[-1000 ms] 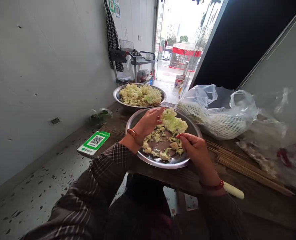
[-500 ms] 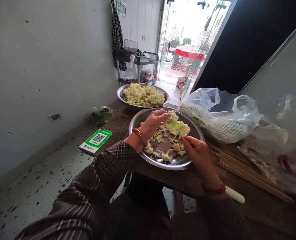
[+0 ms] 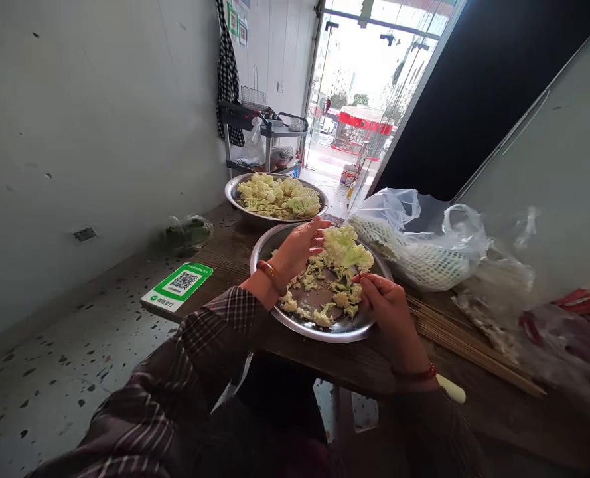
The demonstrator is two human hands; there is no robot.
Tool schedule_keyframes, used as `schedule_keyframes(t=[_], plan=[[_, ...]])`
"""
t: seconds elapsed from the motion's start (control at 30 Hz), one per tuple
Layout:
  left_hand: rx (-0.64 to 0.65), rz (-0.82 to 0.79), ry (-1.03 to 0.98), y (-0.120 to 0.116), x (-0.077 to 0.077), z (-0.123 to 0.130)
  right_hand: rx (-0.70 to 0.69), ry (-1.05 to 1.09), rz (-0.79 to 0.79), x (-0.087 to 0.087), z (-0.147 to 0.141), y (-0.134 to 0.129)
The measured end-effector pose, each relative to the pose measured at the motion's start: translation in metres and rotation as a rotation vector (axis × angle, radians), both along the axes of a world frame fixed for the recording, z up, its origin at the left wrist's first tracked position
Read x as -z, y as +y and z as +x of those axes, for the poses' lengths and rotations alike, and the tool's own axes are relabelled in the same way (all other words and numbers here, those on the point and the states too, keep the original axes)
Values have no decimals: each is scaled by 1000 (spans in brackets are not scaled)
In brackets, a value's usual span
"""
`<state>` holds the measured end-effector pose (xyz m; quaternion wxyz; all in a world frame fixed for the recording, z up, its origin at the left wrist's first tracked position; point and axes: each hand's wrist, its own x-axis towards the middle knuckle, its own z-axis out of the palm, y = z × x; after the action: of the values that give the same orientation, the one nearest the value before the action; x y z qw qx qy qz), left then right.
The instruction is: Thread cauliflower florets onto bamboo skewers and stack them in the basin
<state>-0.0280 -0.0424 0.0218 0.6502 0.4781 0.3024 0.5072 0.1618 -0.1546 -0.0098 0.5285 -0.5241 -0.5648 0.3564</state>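
Note:
My left hand (image 3: pixel 298 251) has its fingers apart beside a pale cauliflower piece (image 3: pixel 343 247), over the near metal basin (image 3: pixel 332 337). My right hand (image 3: pixel 385 295) is pinched at the lower end of that piece, on what looks like a thin skewer, mostly hidden by the fingers. Small cauliflower scraps (image 3: pixel 323 315) lie in the basin below. Behind it, a second metal basin (image 3: pixel 231 192) holds a heap of cauliflower florets (image 3: pixel 269 192), with thin sticks among them.
Bundled wooden skewers (image 3: pixel 474 342) and a pale handle (image 3: pixel 451 389) lie on the right of the dark table (image 3: pixel 319 362). A plastic bag (image 3: pixel 434 259) with net-wrapped contents stands behind them. At the left are a green QR-code sign (image 3: pixel 182 282) and a bag of greens (image 3: pixel 190 234).
My left hand has come off the cauliflower piece and its fingers have spread. My right hand keeps its pinch. The camera view has shifted slightly.

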Motion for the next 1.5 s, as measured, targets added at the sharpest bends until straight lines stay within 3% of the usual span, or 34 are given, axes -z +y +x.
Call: schedule_keyframes(t=[0.2, 0.33, 0.53, 0.63, 0.73, 0.9, 1.5], plan=[[-46, 26, 103, 5, 6, 1, 27, 149, -28, -3, -2, -2], [-11, 152, 277, 8, 10, 3, 63, 223, -4, -2, -2, 1], [65, 619, 874, 2, 18, 8, 97, 239, 41, 3, -1, 3], [181, 676, 1200, -5, 21, 6, 122, 246, 59, 4, -1, 3], [286, 691, 1375, -6, 24, 3, 162, 241, 86, 5, -1, 3], [292, 706, 1401, 1, 30, 4, 198, 247, 142, 5, 2, 2], [660, 656, 1136, -13, 40, 30, 138, 262, 212, 10, 7, 3]])
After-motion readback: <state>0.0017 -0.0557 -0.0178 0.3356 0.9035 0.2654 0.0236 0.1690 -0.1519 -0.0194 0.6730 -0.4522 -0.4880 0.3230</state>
